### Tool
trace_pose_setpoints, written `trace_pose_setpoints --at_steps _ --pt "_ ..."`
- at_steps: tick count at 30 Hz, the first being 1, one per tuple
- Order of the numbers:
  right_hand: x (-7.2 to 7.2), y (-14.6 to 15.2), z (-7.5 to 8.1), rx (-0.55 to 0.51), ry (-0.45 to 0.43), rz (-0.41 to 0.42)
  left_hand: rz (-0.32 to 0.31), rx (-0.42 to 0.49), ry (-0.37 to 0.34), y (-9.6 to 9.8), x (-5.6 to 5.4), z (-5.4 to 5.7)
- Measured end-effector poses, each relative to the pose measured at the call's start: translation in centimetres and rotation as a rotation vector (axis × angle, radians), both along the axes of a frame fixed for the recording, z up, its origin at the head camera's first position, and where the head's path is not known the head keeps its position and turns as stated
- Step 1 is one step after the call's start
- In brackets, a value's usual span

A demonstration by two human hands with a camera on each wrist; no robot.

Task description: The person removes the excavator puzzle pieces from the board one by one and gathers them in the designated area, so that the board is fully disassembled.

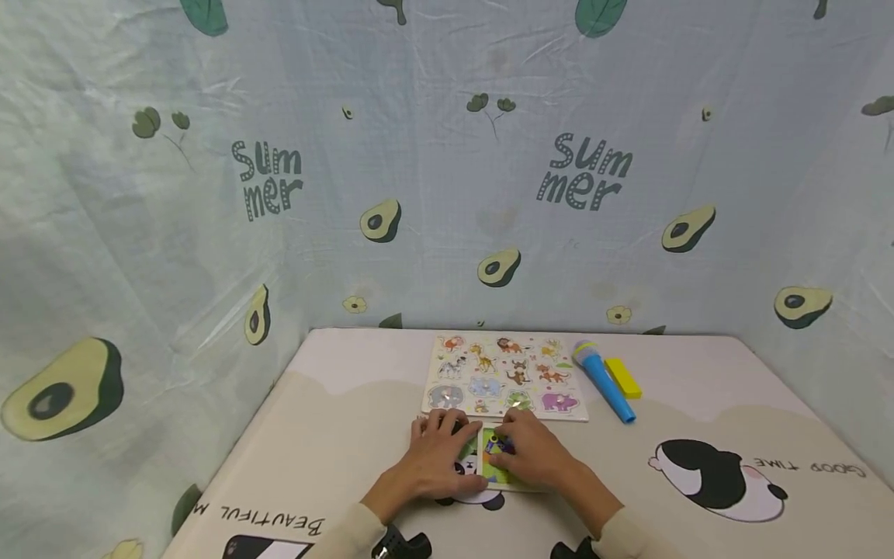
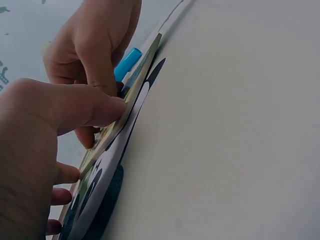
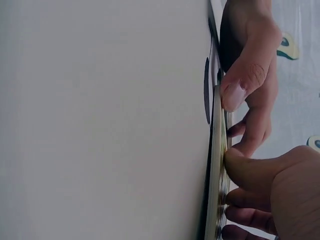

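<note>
A small green picture puzzle board (image 1: 518,484) lies between both hands near the table's front, its left edge raised in pale wood. My left hand (image 1: 440,458) grips its left side, thumb at the near corner and index finger at the far one. In the left wrist view the left thumb (image 2: 107,111) presses the board's edge. My right hand (image 1: 541,454) bends over the board's face, thumb and fingertips pinching around a dark, colourful puzzle piece (image 1: 497,443), mostly hidden. Right fingertips (image 3: 235,197) touch down on the board in the right wrist view.
Behind the hands lies a larger animal puzzle board (image 1: 464,380) with several pieces in it. To its right are a blue toy microphone (image 1: 606,384) and a yellow block (image 1: 623,378). The table cover (image 1: 335,435) has printed animals; a patterned curtain (image 1: 419,155) hangs behind.
</note>
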State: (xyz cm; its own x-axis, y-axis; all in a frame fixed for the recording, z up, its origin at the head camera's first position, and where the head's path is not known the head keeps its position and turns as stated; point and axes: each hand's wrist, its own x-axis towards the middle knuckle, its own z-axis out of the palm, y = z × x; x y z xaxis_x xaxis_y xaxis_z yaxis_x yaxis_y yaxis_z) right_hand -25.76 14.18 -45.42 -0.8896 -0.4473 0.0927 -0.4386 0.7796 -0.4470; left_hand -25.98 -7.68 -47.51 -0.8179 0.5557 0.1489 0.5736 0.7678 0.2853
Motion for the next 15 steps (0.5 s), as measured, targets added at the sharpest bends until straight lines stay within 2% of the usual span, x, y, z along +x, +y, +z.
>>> trace_pose_setpoints --at_steps 10,15 --pt "-0.5 -1.4 0.1 0.004 -0.029 -0.151 0.006 0.0 -0.008 -0.1 0.0 0.1" --pt "-0.6 -1.8 0.3 0.001 -0.042 -0.167 0.011 0.013 -0.007 -0.1 0.2 0.0"
